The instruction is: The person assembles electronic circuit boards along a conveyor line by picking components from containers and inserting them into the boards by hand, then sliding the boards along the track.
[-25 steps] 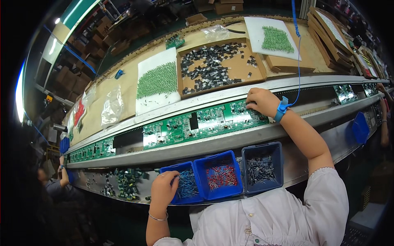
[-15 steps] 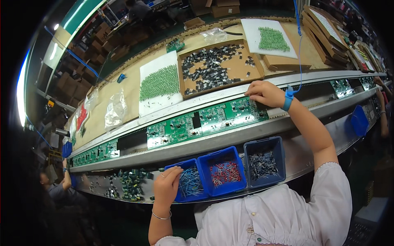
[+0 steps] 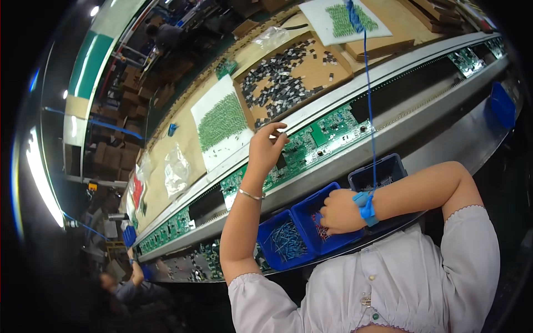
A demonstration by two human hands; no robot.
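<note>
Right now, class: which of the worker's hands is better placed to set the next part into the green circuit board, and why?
Probably the left hand: it is raised with pinched fingers directly over the green circuit board. The right hand is down in the middle blue bin.

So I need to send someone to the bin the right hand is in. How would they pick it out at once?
Start at the long conveyor rail carrying green circuit boards. Just in front of it stand three blue bins side by side. The right hand, wearing a blue wrist strap, reaches into the middle bin. It holds reddish parts, unlike the left bin with bluish parts.
</note>
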